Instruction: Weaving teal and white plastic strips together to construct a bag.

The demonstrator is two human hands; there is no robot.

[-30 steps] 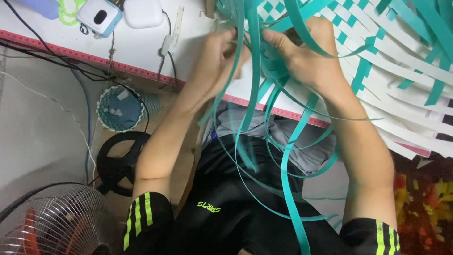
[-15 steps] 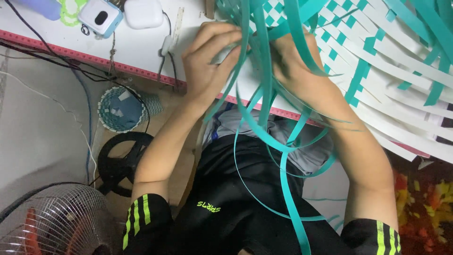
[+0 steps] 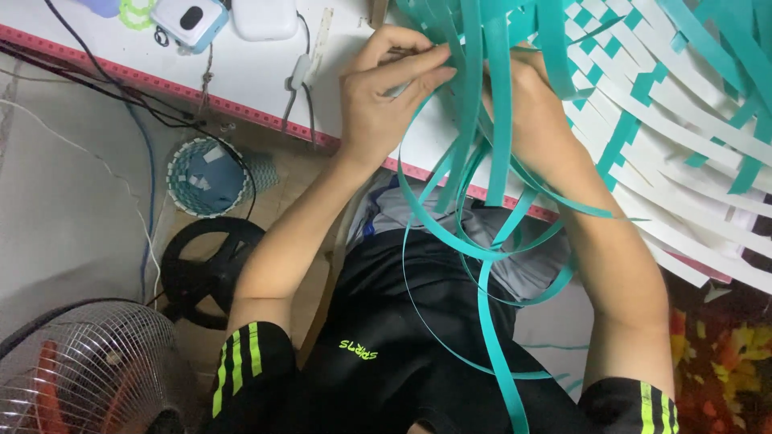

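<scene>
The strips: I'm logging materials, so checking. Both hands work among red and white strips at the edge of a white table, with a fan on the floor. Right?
Not quite: the head view shows teal strips, not red, woven with white strips. Left hand, right hand, white table and fan are as stated.

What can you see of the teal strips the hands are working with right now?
The teal strips are long, narrow, flat bands that look like plastic or coated paper. Their upper ends run into a woven teal-and-white mat on the white table. The loose ends hang over the table edge, curling in loops across the person's lap. The left hand pinches several near the top; the right hand sits behind them, partly hidden.
</scene>
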